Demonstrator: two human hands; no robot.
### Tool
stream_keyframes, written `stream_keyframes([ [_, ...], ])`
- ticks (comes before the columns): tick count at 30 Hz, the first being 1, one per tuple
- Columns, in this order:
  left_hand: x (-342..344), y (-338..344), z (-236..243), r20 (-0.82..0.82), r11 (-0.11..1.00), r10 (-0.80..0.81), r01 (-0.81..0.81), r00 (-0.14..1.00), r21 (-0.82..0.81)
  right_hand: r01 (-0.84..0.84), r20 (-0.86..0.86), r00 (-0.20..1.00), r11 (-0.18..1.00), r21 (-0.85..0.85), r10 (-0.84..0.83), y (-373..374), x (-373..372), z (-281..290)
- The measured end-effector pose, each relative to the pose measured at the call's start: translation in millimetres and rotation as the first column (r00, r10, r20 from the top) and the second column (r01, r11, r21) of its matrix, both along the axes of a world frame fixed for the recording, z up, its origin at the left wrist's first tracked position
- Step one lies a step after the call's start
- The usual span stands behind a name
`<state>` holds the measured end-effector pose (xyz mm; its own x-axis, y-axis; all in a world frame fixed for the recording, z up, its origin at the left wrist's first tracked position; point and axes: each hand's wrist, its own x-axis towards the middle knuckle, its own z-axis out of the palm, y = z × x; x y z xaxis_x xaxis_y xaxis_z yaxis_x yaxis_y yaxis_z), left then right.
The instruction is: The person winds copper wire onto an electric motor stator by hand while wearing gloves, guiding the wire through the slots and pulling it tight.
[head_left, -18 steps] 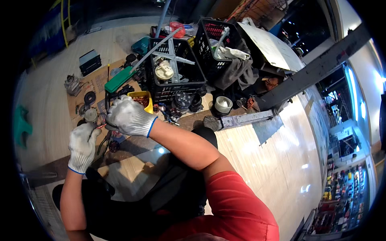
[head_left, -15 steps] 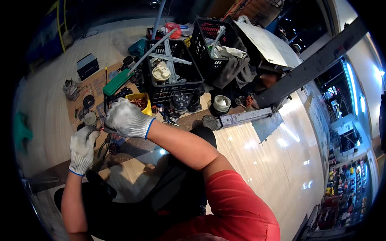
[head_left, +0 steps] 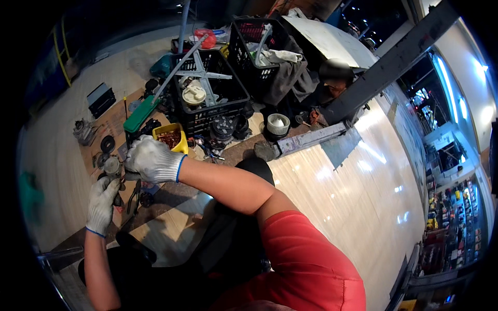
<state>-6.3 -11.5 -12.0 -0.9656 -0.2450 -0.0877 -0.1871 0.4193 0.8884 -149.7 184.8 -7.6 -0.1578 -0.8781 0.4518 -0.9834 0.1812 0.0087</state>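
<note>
Both my hands wear white knit gloves with blue cuffs. My left hand (head_left: 102, 203) is closed around something dark that I cannot make out. My right hand (head_left: 149, 160), just above and right of it, is closed, its fingers hiding whatever it grips. Around them on cardboard (head_left: 93, 151) lie a round metal part (head_left: 112, 165), a black ring (head_left: 107, 144), a motor-like part (head_left: 83, 132) and dark cable-like pieces (head_left: 132, 199). A yellow container (head_left: 181, 140) of copper-coloured bits stands behind my right hand, and a long green tool (head_left: 139, 118) lies farther back.
Two black crates (head_left: 218, 110) hold metal parts, plastic pieces and cloths. A white fan wheel (head_left: 277, 124) stands right of them, near a grey steel beam (head_left: 384, 62) crossing the right side. Stocked shelves (head_left: 456, 223) are at far right, a blurred green object (head_left: 31, 194) at far left.
The head view has shifted, so the crates and parts sit higher and farther left. My left hand appears lower in the picture, and my right hand has moved slightly left with its fingers still closed.
</note>
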Motion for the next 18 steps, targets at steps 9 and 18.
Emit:
stream_keyframes([
  [9, 0, 13, 1, -0.358, 0.548, -0.274, -0.161, 0.892, -0.821, 0.007, 0.460, 0.886, 0.993, 0.120, -0.062, 8, -6, 4],
  [18, 2, 20, 3, -0.367, 0.770, -0.183, -0.100, 0.912, -0.630, -0.004, -0.013, 1.000, 0.998, -0.066, 0.003, 6, -4, -7],
])
